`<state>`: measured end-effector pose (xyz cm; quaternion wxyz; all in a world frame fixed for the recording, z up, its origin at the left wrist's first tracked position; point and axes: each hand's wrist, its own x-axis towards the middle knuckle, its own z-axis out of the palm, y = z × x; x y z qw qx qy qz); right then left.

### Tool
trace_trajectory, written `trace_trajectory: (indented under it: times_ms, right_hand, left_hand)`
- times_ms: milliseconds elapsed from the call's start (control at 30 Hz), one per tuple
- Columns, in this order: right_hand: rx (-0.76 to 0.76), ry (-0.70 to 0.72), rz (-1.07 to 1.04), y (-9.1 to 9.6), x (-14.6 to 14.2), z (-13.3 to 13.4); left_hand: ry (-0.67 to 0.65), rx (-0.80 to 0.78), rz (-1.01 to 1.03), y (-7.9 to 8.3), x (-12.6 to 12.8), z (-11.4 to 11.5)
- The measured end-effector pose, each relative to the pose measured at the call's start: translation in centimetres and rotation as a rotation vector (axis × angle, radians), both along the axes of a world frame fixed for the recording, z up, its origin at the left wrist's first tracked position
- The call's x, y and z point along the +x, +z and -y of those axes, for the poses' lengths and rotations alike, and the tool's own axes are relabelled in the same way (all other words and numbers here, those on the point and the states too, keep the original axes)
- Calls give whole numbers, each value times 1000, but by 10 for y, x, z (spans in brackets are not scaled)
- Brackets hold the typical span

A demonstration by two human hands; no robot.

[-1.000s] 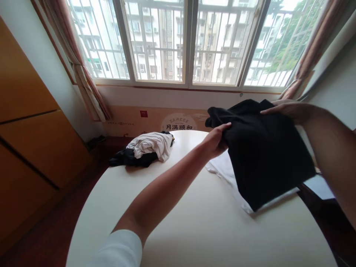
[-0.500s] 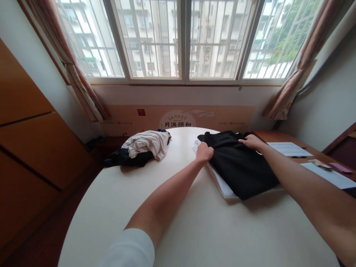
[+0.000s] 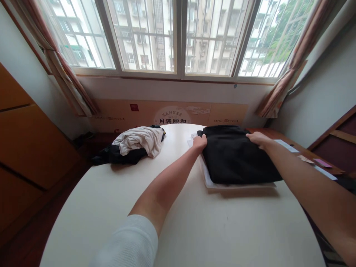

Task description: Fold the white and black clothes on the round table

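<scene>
A folded black garment (image 3: 239, 155) lies on top of a white folded cloth (image 3: 205, 174) at the right of the table; what kind of garment it is, I cannot tell. My left hand (image 3: 199, 142) is closed on its far left corner, thumb on top. At the far right edge my right hand (image 3: 258, 138) pinches the same black cloth. Between the two hands the cloth is spread fairly flat. The white cloth shows along the left side and the near edge.
On the round white table (image 3: 172, 222), a crumpled pale shirt-like cloth (image 3: 140, 140) rests over dark clothing (image 3: 125, 155) at the left. A brown desk (image 3: 308, 152) with papers stands at the right. Behind are a printed board (image 3: 200, 113) and a barred window.
Both hands have drawn the black garment wider and straighter. Its near edge, slanted before, now runs level over the white cloth. The right hand has shifted slightly right; the view has turned a little.
</scene>
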<state>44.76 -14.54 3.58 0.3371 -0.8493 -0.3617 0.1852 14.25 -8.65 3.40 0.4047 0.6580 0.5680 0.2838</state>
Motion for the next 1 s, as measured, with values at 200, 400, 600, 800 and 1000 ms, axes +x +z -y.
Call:
trace_trajectory:
  times_ms: [200, 400, 600, 800, 1000]
  right_hand:
    - [-22, 35, -90, -27, -4, 21]
    - [-23, 73, 12, -27, -21, 17]
    - [-104, -65, 308, -23, -43, 10]
    - [-67, 256, 627, -42, -84, -6]
    - [-145, 327, 521, -60, -79, -26]
  left_hand:
    - [-370, -241, 39, 0, -42, 78]
    - [-402, -445, 246, 10, -73, 121]
    - [-425, 176, -284, 1, -96, 157]
    - [-665, 762, -597, -35, -86, 175]
    - [-656, 976, -797, -47, -80, 150]
